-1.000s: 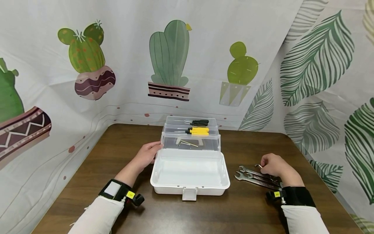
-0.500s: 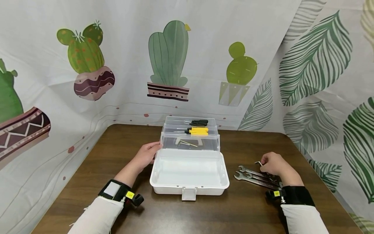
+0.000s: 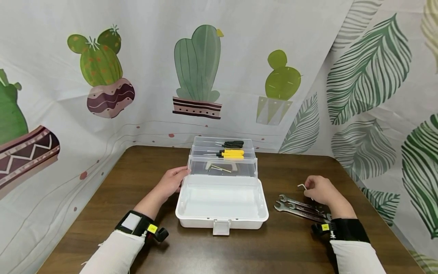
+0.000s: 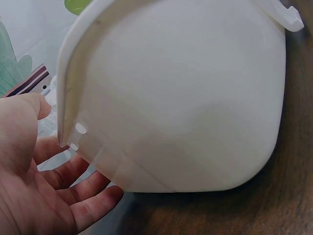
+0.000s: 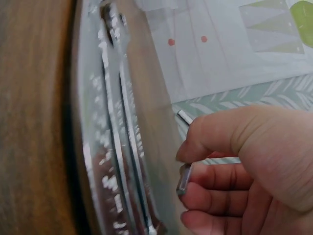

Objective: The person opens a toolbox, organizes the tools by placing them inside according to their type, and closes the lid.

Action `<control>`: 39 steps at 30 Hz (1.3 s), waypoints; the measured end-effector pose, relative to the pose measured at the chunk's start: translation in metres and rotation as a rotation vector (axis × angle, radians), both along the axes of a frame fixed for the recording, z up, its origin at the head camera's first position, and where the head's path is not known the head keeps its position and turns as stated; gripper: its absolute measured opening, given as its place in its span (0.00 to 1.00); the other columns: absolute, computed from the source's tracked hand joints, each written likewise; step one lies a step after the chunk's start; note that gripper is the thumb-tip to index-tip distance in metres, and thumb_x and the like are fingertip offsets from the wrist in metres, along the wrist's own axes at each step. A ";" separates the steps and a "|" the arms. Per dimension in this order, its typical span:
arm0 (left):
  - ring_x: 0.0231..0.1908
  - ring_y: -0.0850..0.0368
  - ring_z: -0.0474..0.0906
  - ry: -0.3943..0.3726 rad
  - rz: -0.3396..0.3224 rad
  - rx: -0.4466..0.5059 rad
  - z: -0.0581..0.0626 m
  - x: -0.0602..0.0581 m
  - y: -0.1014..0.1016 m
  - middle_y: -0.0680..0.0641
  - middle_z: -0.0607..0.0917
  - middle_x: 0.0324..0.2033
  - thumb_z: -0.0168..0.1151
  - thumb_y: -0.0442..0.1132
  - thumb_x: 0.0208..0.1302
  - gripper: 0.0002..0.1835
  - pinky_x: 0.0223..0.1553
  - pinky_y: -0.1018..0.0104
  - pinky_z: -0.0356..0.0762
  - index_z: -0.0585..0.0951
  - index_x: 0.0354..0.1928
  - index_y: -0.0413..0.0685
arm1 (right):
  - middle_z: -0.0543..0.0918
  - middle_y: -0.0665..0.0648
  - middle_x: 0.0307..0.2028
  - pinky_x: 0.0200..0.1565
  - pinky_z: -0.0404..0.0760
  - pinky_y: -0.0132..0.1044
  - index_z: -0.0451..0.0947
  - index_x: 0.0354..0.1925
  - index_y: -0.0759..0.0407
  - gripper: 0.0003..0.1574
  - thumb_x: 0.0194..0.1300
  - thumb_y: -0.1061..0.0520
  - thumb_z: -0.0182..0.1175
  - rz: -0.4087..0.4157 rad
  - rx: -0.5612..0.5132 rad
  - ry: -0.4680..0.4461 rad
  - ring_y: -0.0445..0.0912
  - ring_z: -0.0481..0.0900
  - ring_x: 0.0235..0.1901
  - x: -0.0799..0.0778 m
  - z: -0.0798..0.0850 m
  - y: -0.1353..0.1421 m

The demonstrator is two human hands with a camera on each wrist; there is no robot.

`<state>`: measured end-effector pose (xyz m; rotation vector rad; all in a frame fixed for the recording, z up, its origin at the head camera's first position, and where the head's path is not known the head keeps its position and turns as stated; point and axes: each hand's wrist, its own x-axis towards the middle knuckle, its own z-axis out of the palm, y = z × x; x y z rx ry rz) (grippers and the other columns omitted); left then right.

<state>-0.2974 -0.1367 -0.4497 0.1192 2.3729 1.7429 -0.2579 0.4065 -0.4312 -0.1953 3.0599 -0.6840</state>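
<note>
A white toolbox [image 3: 222, 223] stands wide open, its clear tiered trays raised at the back. My left hand [image 3: 172, 179] holds the box's back left corner; in the left wrist view, thumb and fingers [image 4: 90, 208] lie around that corner. To the right, my right hand [image 3: 319, 190] pinches an L-shaped hex key [image 3: 302, 185] between thumb and fingers. Both ends of the hex key [image 5: 184, 178] stick out from the grip in the right wrist view. Several metal open-end wrenches [image 3: 297, 212] lie side by side just in front of this hand.
Black-handled screwdrivers [image 3: 234, 144] lie in the top tray. Yellow-handled screwdrivers [image 3: 232, 153] fill the tray below, and a few small metal rods [image 3: 220, 168] lie in the lowest. The brown table [image 3: 267, 255] meets a printed cloth backdrop [image 3: 150, 76].
My right hand has shifted slightly away from the wrenches, the hex key rising with it so more of its bent end shows. The left hand stays at the toolbox.
</note>
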 end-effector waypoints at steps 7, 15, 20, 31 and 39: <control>0.54 0.51 0.85 0.007 -0.003 0.005 -0.001 0.000 0.000 0.38 0.82 0.63 0.50 0.57 0.79 0.30 0.50 0.54 0.87 0.72 0.73 0.49 | 0.77 0.52 0.24 0.29 0.70 0.39 0.75 0.33 0.59 0.05 0.61 0.61 0.63 0.016 -0.074 0.074 0.45 0.71 0.23 0.001 0.011 -0.008; 0.53 0.52 0.85 0.005 -0.008 0.016 -0.004 -0.002 -0.001 0.38 0.82 0.64 0.50 0.57 0.78 0.31 0.48 0.57 0.87 0.72 0.74 0.48 | 0.74 0.51 0.23 0.29 0.69 0.36 0.75 0.34 0.58 0.04 0.64 0.62 0.61 0.045 -0.131 0.122 0.43 0.70 0.21 0.007 0.025 -0.020; 0.54 0.52 0.85 0.004 -0.016 0.020 -0.003 0.000 -0.001 0.38 0.82 0.64 0.50 0.57 0.79 0.31 0.49 0.56 0.87 0.71 0.74 0.48 | 0.74 0.51 0.24 0.28 0.70 0.34 0.75 0.34 0.58 0.04 0.64 0.63 0.63 0.081 -0.149 0.161 0.41 0.70 0.22 0.011 0.034 -0.030; 0.53 0.51 0.85 0.006 -0.013 0.024 -0.004 -0.003 -0.001 0.37 0.82 0.63 0.50 0.57 0.79 0.31 0.49 0.55 0.87 0.71 0.74 0.47 | 0.76 0.51 0.25 0.27 0.71 0.33 0.76 0.39 0.59 0.07 0.63 0.65 0.63 0.188 -0.195 0.210 0.38 0.70 0.23 0.017 0.045 -0.058; 0.52 0.53 0.86 0.004 -0.010 0.031 -0.004 -0.002 -0.001 0.37 0.83 0.62 0.50 0.56 0.79 0.30 0.48 0.56 0.87 0.72 0.74 0.48 | 0.77 0.48 0.24 0.26 0.73 0.32 0.75 0.39 0.54 0.11 0.62 0.67 0.64 0.257 -0.219 0.252 0.37 0.71 0.21 0.019 0.050 -0.080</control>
